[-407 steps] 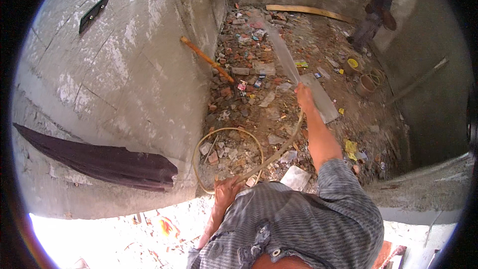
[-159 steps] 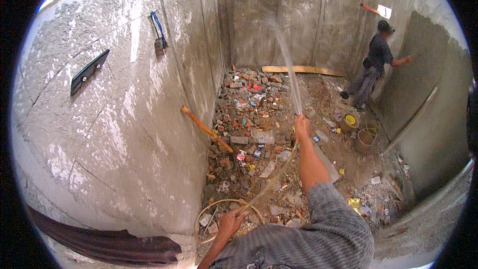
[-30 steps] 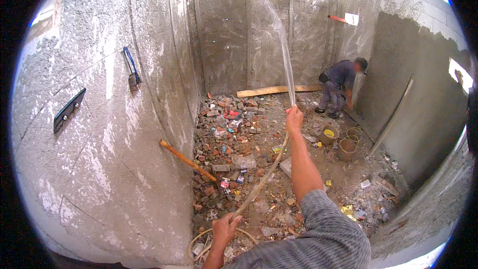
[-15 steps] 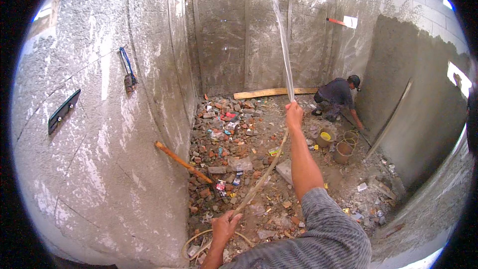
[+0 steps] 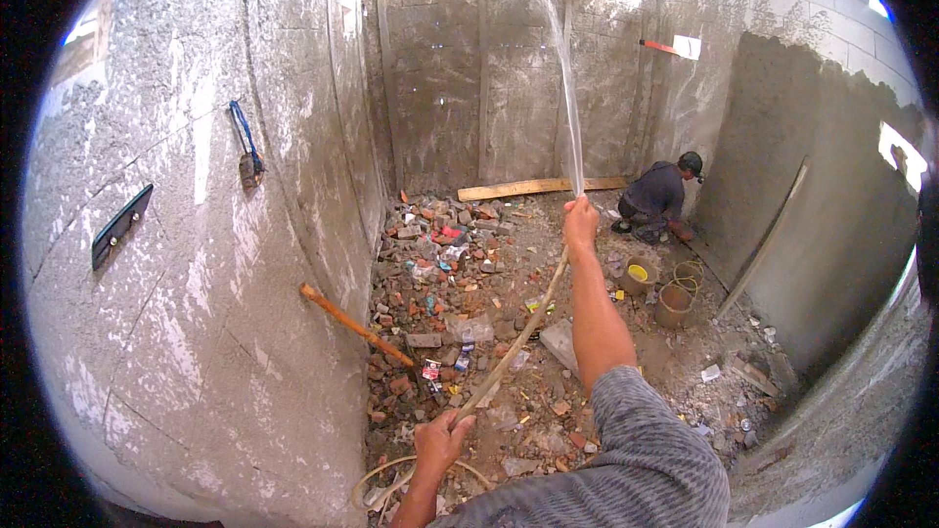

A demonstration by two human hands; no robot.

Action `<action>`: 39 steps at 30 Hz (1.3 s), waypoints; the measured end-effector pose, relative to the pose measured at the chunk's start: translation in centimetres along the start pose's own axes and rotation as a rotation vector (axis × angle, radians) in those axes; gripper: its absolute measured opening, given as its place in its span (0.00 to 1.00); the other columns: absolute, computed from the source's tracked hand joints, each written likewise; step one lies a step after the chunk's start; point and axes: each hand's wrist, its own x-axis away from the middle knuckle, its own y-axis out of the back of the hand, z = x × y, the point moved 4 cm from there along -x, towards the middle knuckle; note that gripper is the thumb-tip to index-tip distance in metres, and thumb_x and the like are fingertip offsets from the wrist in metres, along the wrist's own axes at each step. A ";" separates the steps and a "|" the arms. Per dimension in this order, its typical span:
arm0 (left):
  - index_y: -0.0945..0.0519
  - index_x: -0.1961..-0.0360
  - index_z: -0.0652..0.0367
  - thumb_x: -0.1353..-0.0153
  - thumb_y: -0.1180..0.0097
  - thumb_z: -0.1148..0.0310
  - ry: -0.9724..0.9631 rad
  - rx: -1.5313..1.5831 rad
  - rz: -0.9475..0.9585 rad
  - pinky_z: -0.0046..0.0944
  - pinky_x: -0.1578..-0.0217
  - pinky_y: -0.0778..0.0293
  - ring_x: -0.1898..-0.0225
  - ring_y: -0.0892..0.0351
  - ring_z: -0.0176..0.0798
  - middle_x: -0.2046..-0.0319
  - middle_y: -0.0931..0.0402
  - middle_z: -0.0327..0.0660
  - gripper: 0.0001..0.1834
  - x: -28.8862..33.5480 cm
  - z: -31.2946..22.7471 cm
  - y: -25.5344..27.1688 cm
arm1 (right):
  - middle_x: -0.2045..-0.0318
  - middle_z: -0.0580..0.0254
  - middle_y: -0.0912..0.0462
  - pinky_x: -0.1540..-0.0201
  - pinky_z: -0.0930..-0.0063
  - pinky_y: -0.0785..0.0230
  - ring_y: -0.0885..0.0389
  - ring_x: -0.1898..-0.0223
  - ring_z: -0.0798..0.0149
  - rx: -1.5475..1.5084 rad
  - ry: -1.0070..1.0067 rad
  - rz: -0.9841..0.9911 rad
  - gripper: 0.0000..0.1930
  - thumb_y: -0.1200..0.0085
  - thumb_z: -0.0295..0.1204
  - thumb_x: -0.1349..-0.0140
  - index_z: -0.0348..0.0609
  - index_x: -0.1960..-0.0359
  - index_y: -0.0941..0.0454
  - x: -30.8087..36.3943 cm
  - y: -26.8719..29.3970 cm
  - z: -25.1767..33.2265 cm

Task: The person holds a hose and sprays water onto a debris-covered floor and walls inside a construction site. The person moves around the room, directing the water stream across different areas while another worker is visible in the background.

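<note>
A pale flexible hose [image 5: 514,347] runs slantwise between my hands. My right hand [image 5: 581,222], arm stretched forward, is closed around its outlet end. From there a jet of water [image 5: 565,88] rises and reaches the upper part of the rough grey back wall [image 5: 440,88], whose lower area looks dark and wet. Lower down and to the left, my left hand [image 5: 440,442] grips the hose farther along its length. Behind that hand the hose loops on the ground near the bottom edge.
Broken bricks and litter [image 5: 430,264] cover the floor. A co-worker [image 5: 657,198] crouches by the right wall, near two buckets [image 5: 673,303]. A wooden plank [image 5: 538,188] lies along the back wall. One wooden handle [image 5: 354,323] leans at left; a long board [image 5: 763,240] leans right.
The water jet lands slightly farther right on the back wall. My hands keep their grip with little movement. The co-worker's outstretched arm has drawn in closer to the body.
</note>
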 end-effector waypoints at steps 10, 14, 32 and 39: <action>0.20 0.63 0.58 0.49 0.44 0.48 -0.062 -0.038 -0.038 0.42 0.60 0.34 0.72 0.22 0.47 0.75 0.22 0.46 0.23 -0.8 -0.4 -1.6 | 0.89 0.62 0.32 0.83 0.69 0.42 0.32 0.88 0.66 -0.077 0.013 -0.032 0.23 0.65 0.44 0.38 0.41 0.82 0.28 -1.8 1.4 -0.2; 0.20 0.63 0.58 0.49 0.44 0.48 -0.098 -0.064 -0.070 0.41 0.64 0.33 0.76 0.23 0.46 0.80 0.22 0.46 0.23 -0.8 -0.6 -2.1 | 0.89 0.63 0.32 0.84 0.68 0.42 0.33 0.88 0.65 -0.081 -0.005 -0.043 0.23 0.65 0.44 0.39 0.40 0.82 0.29 -2.3 2.1 -0.6; 0.20 0.62 0.57 0.49 0.45 0.48 -0.065 -0.088 -0.033 0.42 0.61 0.35 0.71 0.22 0.46 0.73 0.21 0.46 0.24 -0.8 -1.5 -3.1 | 0.78 0.47 0.22 0.66 0.56 0.37 0.24 0.72 0.47 0.040 -0.152 0.006 0.25 0.67 0.44 0.40 0.37 0.77 0.22 -1.7 3.3 -4.2; 0.20 0.61 0.57 0.48 0.47 0.46 -0.034 -0.079 0.073 0.42 0.59 0.35 0.70 0.22 0.46 0.75 0.21 0.47 0.25 -0.6 -0.3 -3.6 | 0.74 0.42 0.22 0.65 0.53 0.35 0.24 0.68 0.41 0.120 -0.201 0.040 0.23 0.65 0.42 0.41 0.35 0.74 0.22 -1.4 3.1 -8.7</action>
